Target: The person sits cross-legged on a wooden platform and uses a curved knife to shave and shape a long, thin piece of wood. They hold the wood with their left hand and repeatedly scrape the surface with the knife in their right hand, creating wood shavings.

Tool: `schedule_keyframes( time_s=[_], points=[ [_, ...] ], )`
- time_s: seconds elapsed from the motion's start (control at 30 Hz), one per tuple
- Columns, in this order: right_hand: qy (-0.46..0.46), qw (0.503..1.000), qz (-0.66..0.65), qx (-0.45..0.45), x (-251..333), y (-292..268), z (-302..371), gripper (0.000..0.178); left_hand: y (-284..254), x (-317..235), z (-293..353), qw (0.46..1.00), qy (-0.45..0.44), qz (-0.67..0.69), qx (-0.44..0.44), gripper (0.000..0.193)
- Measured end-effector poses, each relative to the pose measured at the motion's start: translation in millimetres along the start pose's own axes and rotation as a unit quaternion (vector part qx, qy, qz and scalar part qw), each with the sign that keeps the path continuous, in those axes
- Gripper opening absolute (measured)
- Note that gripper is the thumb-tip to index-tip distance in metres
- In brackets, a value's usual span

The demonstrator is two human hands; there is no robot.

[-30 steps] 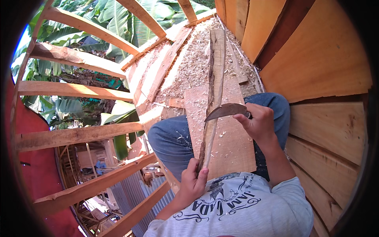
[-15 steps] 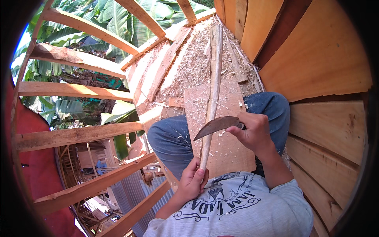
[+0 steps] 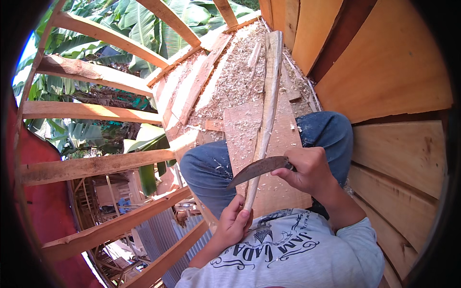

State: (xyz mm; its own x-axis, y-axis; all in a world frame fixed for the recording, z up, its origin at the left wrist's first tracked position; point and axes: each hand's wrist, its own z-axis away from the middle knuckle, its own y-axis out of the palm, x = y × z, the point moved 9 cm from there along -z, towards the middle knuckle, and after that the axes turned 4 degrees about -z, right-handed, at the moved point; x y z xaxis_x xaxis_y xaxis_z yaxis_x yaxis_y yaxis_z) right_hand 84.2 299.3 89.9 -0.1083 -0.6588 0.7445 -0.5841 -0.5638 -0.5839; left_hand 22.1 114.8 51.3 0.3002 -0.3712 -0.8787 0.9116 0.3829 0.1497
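A long pale wooden stick (image 3: 270,103), roughly whittled and narrower at its near end, points away from me above a flat board (image 3: 240,122) between my knees. My left hand (image 3: 235,222) is closed around the stick's near end, close to my shirt. In my right hand (image 3: 306,168) is a knife with a broad curved blade (image 3: 257,170); its handle is mostly hidden by the fingers. The blade lies across the stick a little beyond my left hand, with its tip to the left. Whether the edge bites into the wood I cannot tell.
Wood shavings (image 3: 230,81) cover the floor ahead, with loose planks (image 3: 205,77) among them. A wooden plank wall (image 3: 398,163) rises close on the right. On the left a slatted railing (image 3: 96,163) borders a drop, with banana leaves (image 3: 144,33) beyond.
My right hand has drawn the knife toward me along the stick, nearer my left hand. The stick's far end has swung slightly right.
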Motion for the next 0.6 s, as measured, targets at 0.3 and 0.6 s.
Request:
schedule_keyframes(
  time_s=[0.3,0.6],
  points=[
    [0.049,0.997,-0.061,-0.023,-10,-13,-3,0.042,-1,0,2,1.000,0.002,-0.011,-0.003,0.030],
    [0.049,0.997,-0.038,-0.044,-19,-20,-4,0.045,-7,-7,1,0.993,-0.013,-0.114,-0.016,0.028]
  ],
)
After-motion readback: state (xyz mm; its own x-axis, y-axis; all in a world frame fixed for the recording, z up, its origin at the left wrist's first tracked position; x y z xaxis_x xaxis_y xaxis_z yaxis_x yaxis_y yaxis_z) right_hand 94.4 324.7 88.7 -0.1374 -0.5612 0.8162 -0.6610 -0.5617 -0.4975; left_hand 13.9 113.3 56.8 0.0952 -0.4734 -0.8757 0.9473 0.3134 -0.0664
